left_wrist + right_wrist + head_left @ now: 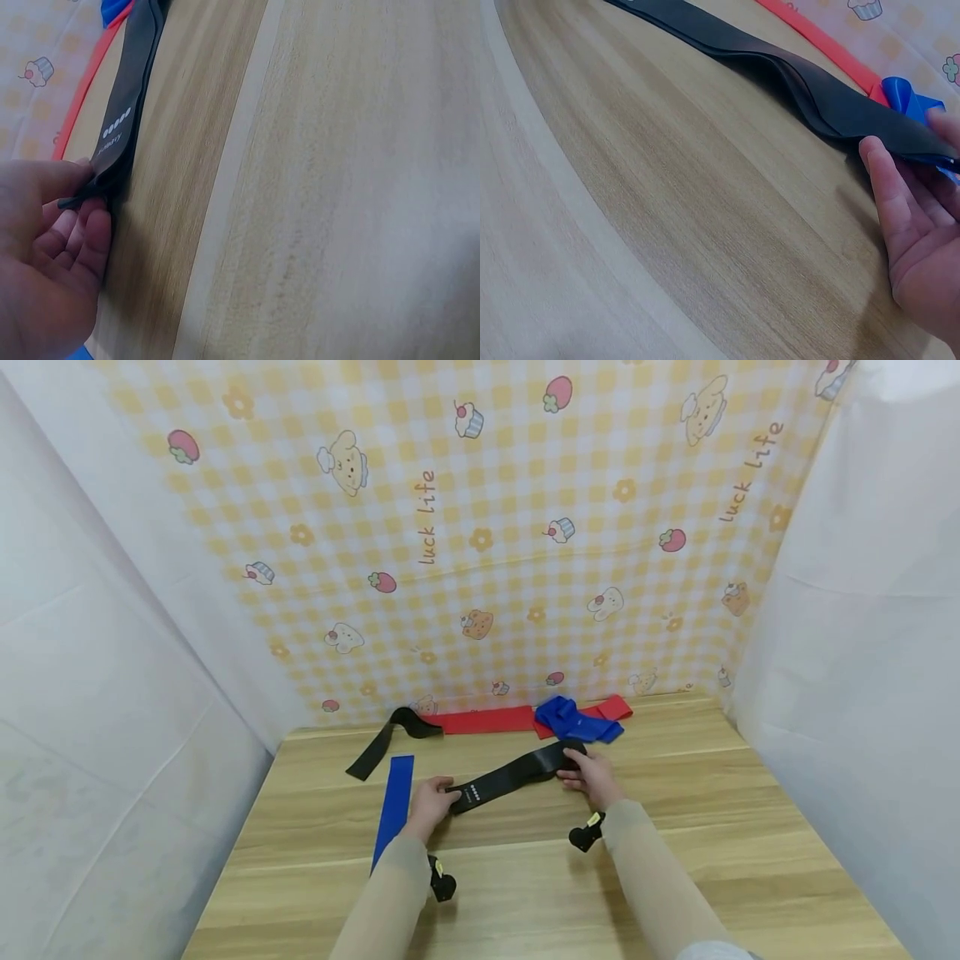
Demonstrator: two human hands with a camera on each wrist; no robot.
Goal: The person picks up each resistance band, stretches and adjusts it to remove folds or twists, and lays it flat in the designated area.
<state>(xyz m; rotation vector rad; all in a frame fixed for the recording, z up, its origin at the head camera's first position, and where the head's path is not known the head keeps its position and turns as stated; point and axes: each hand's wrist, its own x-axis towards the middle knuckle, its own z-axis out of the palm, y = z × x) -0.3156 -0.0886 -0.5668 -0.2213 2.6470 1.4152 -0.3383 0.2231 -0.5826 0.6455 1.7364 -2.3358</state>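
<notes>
A black resistance band (517, 773) with white dots and lettering stretches between my two hands, in folded layers. At its left end my left hand (431, 806) pinches it between thumb and fingers; the left wrist view shows the thumb on top of the band (124, 112) and fingers below. My right hand (594, 779) holds the other end, thumb above and fingers underneath. In the right wrist view the band (780, 75) bows into a wave near the right fingers (889, 187). A flat blue band (396, 802) lies just left of my left hand, partly hidden by the forearm.
Along the back of the wooden table (517, 893) lies a red band (487, 720), with a crumpled blue band (573, 721) over its right part. Another black band (375, 747) curls at the back left. A patterned cloth (480, 527) hangs behind; white sheets hang at both sides.
</notes>
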